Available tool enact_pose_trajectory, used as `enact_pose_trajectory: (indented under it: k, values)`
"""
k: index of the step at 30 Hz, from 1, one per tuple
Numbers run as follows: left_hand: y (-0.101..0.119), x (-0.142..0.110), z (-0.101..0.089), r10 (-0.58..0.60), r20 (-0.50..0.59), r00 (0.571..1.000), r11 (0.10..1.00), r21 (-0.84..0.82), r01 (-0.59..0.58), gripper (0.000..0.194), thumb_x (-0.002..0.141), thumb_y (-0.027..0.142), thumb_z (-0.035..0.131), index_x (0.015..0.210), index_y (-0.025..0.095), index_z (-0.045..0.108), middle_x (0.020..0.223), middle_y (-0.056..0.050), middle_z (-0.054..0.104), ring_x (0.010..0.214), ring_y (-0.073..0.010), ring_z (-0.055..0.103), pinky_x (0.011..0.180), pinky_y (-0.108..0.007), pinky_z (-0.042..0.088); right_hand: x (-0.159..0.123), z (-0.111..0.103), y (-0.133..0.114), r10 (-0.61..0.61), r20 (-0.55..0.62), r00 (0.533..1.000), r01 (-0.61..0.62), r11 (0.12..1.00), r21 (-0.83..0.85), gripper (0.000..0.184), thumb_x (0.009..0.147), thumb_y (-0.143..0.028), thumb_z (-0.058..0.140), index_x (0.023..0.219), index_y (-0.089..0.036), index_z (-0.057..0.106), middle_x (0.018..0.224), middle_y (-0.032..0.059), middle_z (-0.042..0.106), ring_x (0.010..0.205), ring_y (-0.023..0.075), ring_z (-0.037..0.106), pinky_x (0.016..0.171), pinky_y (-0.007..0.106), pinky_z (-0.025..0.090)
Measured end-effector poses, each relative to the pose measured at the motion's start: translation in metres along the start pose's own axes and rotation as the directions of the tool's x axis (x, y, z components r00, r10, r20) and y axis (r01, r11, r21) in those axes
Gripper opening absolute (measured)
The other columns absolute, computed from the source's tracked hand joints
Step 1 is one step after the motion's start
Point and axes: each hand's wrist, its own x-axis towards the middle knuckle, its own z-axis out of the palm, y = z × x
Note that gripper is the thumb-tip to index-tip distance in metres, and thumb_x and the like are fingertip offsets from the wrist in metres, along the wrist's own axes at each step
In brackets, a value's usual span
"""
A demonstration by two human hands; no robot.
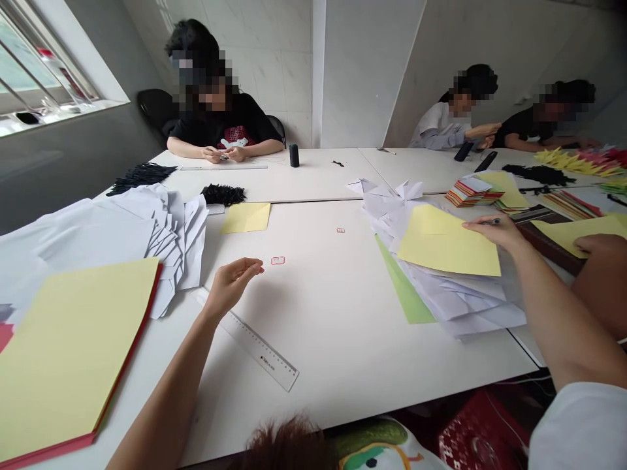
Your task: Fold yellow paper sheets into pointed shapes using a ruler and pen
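Observation:
My left hand (234,285) hovers above the white table, thumb and fingertips drawn together, with nothing visible in them. Below it lies a clear ruler (262,352), its far end partly hidden by my wrist. At the right, my right hand (497,232) holds a dark pen (491,222), and its fingertips are on the edge of a yellow paper sheet (448,245). That sheet is over a loose pile of folded white papers (450,297). A green sheet (404,287) sticks out from under the pile.
A yellow paper stack (78,346) and white papers (166,241) lie at left, near a small yellow sheet (247,217). Black bundles (224,194) and a thread spool (294,155) stand farther back. Several people sit around; a neighbour's hand (605,245) is close on my right.

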Motion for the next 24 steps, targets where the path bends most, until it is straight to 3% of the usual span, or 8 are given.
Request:
enact_pose_trajectory:
  k: [4, 9, 13, 16, 18, 21, 22, 24]
  values:
    - [-0.003, 0.001, -0.001, -0.007, 0.004, 1.0, 1.0, 0.013, 0.007, 0.039, 0.085, 0.056, 0.068, 0.102, 0.021, 0.074, 0.098, -0.009, 0.077, 0.101, -0.0258, 0.072, 0.09, -0.036, 0.054, 0.016, -0.005, 0.017, 0.162, 0.024, 0.986, -0.152, 0.957, -0.249, 0.023, 0.055, -0.025, 0.09, 0.061, -0.012, 0.072, 0.084, 0.0192, 0.07, 0.075, 0.0185, 0.054, 0.074, 0.044, 0.034]
    - [-0.002, -0.001, 0.001, 0.021, 0.004, 1.0, 0.998, 0.059, -0.021, 0.037, 0.087, 0.053, 0.066, 0.1, 0.02, 0.074, 0.096, -0.009, 0.077, 0.096, -0.0234, 0.072, 0.09, -0.035, 0.055, 0.033, -0.006, 0.006, 0.192, -0.196, 0.962, -0.268, 0.816, -0.512, 0.02, 0.068, -0.023, 0.087, 0.082, -0.012, 0.076, 0.108, 0.0313, 0.07, 0.109, 0.0318, 0.061, 0.078, 0.051, 0.027]
    - [-0.005, -0.003, 0.004, 0.13, -0.018, 0.991, 0.971, 0.204, -0.123, 0.036, 0.092, 0.051, 0.057, 0.101, 0.02, 0.073, 0.1, -0.007, 0.076, 0.095, -0.0205, 0.071, 0.088, -0.034, 0.055, 0.013, 0.019, -0.041, -0.053, -0.178, 0.983, -0.014, 0.935, -0.355, 0.018, 0.084, -0.019, 0.071, 0.097, -0.007, 0.077, 0.104, 0.0313, 0.071, 0.107, 0.0281, 0.065, 0.077, 0.045, 0.034]
    - [-0.011, -0.002, -0.004, 0.147, -0.1, 0.984, 0.944, 0.311, -0.11, 0.031, 0.089, 0.045, 0.058, 0.103, 0.022, 0.073, 0.113, -0.008, 0.071, 0.104, -0.0232, 0.066, 0.094, -0.039, 0.052, -0.049, 0.061, -0.091, -0.309, -0.058, 0.949, 0.308, 0.951, -0.012, 0.021, 0.089, -0.016, 0.061, 0.103, -0.006, 0.074, 0.095, 0.0218, 0.074, 0.09, 0.0188, 0.068, 0.077, 0.034, 0.043]
    - [-0.016, 0.0, -0.018, 0.163, -0.185, 0.969, 0.922, 0.377, -0.083, 0.029, 0.086, 0.04, 0.06, 0.105, 0.022, 0.072, 0.122, -0.01, 0.066, 0.115, -0.0278, 0.06, 0.104, -0.046, 0.046, -0.113, 0.095, -0.125, -0.49, 0.094, 0.867, 0.455, 0.854, 0.253, 0.019, 0.091, -0.02, 0.061, 0.104, -0.011, 0.072, 0.103, 0.0162, 0.075, 0.092, 0.0187, 0.068, 0.082, 0.031, 0.048]
    - [-0.026, -0.002, -0.053, 0.19, -0.37, 0.909, 0.883, 0.468, 0.006, 0.032, 0.083, 0.036, 0.062, 0.111, 0.02, 0.069, 0.131, -0.013, 0.059, 0.129, -0.0325, 0.05, 0.112, -0.052, 0.037, -0.219, 0.141, -0.169, -0.692, 0.329, 0.643, 0.533, 0.713, 0.456, 0.02, 0.092, -0.027, 0.064, 0.108, -0.017, 0.071, 0.11, 0.0117, 0.075, 0.1, 0.0222, 0.07, 0.093, 0.037, 0.051]
    - [-0.031, -0.005, -0.068, 0.183, -0.438, 0.88, 0.869, 0.491, 0.064, 0.035, 0.082, 0.034, 0.064, 0.114, 0.02, 0.068, 0.134, -0.014, 0.056, 0.132, -0.0337, 0.047, 0.112, -0.052, 0.037, -0.251, 0.153, -0.181, -0.74, 0.366, 0.564, 0.558, 0.668, 0.492, 0.022, 0.091, -0.03, 0.067, 0.11, -0.021, 0.071, 0.114, 0.0092, 0.074, 0.107, 0.0229, 0.069, 0.099, 0.038, 0.051]
    - [-0.043, -0.014, -0.097, 0.104, -0.562, 0.821, 0.842, 0.489, 0.228, 0.049, 0.076, 0.033, 0.072, 0.121, 0.017, 0.063, 0.143, -0.018, 0.048, 0.137, -0.0399, 0.039, 0.111, -0.058, 0.035, -0.306, 0.169, -0.2, -0.853, 0.41, 0.323, 0.641, 0.516, 0.568, 0.029, 0.094, -0.033, 0.064, 0.119, -0.019, 0.067, 0.131, 0.0133, 0.068, 0.12, 0.0261, 0.064, 0.109, 0.047, 0.045]
